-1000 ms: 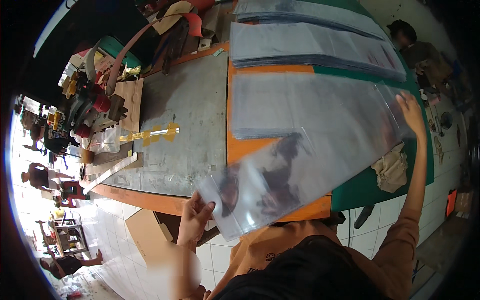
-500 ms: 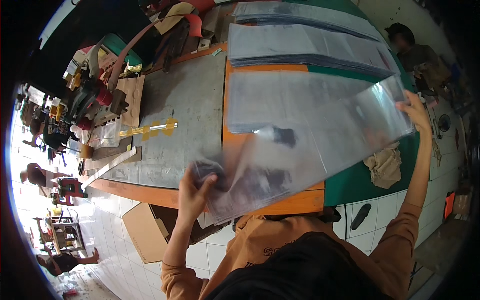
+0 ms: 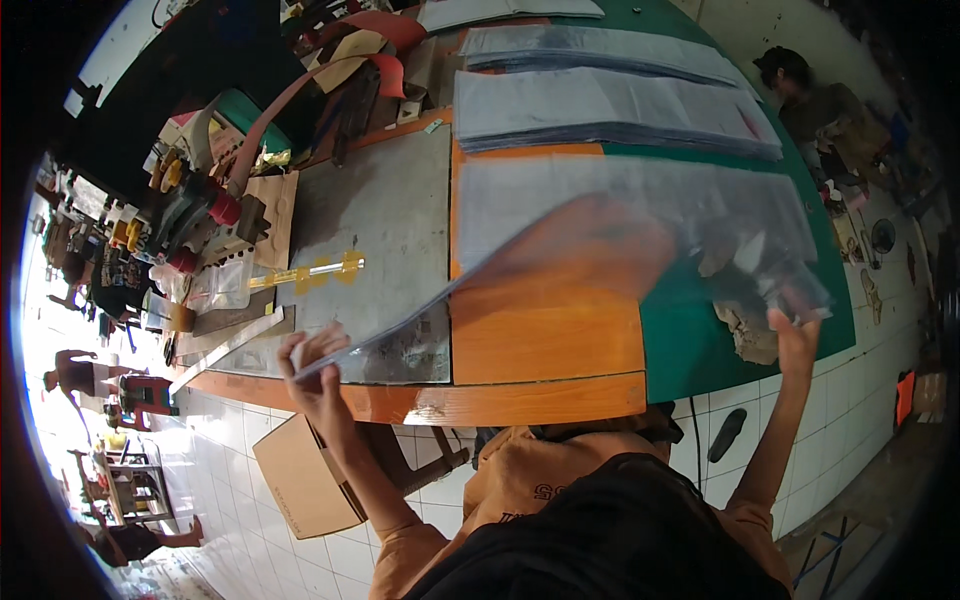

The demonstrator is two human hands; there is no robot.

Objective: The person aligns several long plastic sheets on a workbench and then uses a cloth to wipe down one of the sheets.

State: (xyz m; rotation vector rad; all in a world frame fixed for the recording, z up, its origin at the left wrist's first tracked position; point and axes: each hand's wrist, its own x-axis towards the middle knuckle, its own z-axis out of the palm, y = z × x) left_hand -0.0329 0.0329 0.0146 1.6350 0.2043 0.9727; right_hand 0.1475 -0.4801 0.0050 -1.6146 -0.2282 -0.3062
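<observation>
A long clear plastic sheet (image 3: 590, 228), or a thin set of them, is stretched between my two hands above the table, bowed upward and blurred by motion. My left hand (image 3: 318, 372) pinches its left end over the front edge of the grey metal plate (image 3: 400, 200). Gripping the right end is my right hand (image 3: 795, 335), over the green part of the table (image 3: 685, 360). Just beyond the raised sheet lies a stack of similar clear sheets (image 3: 500, 195), partly seen through it. A crumpled beige cloth (image 3: 748, 338) sits beside my right hand, partly covered by plastic.
More stacks of clear sheets (image 3: 620, 105) lie farther back. A metal strip with yellow tape (image 3: 315, 271) and a steel ruler (image 3: 228, 348) are on the left, near a machine with a red knob (image 3: 222, 205). A cardboard box (image 3: 305, 475) stands below. Another person (image 3: 835, 115) sits at right.
My left hand has moved left and the right hand down toward me. The sheet has come nearer and lifted into an arch, uncovering the orange tabletop.
</observation>
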